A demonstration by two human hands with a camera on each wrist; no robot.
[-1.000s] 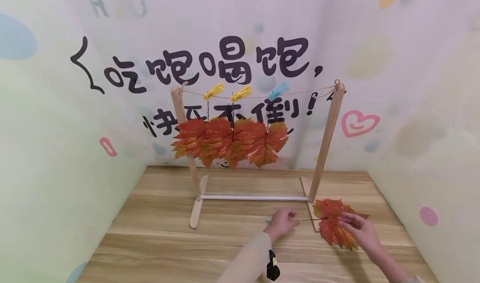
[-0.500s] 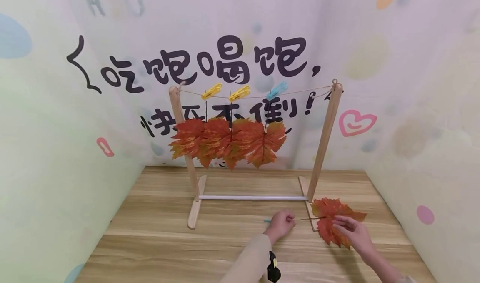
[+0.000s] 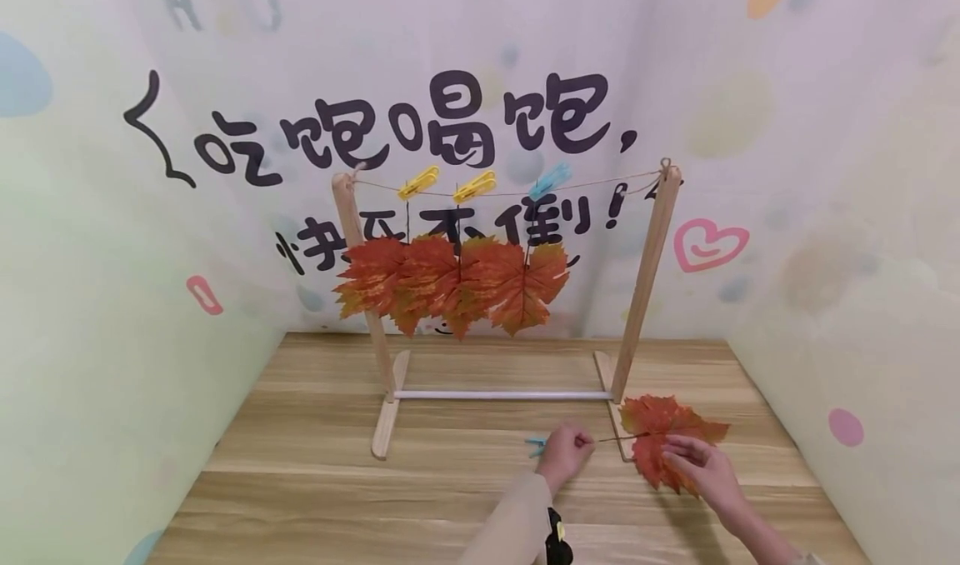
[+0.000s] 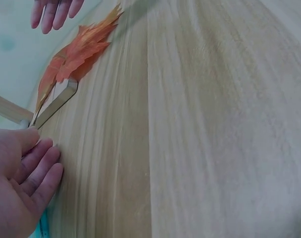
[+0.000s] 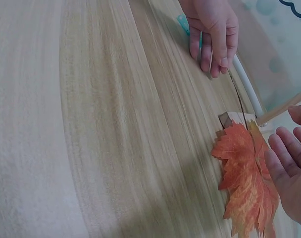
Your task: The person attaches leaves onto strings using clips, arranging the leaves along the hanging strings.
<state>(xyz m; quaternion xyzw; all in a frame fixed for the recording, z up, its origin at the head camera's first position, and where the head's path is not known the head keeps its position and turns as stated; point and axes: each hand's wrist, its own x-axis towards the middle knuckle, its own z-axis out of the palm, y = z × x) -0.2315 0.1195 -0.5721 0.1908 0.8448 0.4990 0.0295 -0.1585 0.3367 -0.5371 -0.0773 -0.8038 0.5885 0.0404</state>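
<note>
My left hand pinches the tip of a thin dark stem between thumb and forefinger, low over the table. The stem runs right to an orange-red artificial maple leaf, which lies over the right foot of a wooden stand. My right hand hovers at the leaf's near side; in the right wrist view its fingers are relaxed, with thumb apart, gripping nothing. A blue clothespin lies just left of my left hand, partly hidden by it. In the left wrist view only a bit of that clothespin shows.
The wooden stand has a white crossbar and a string on top. Two yellow clothespins and a blue one hold several hanging leaves. Printed walls enclose the wooden table.
The head view has shifted slightly, moving the scene left. My right hand has moved a little left along the leaf. More of the blue clothespin beside my left hand now shows.
</note>
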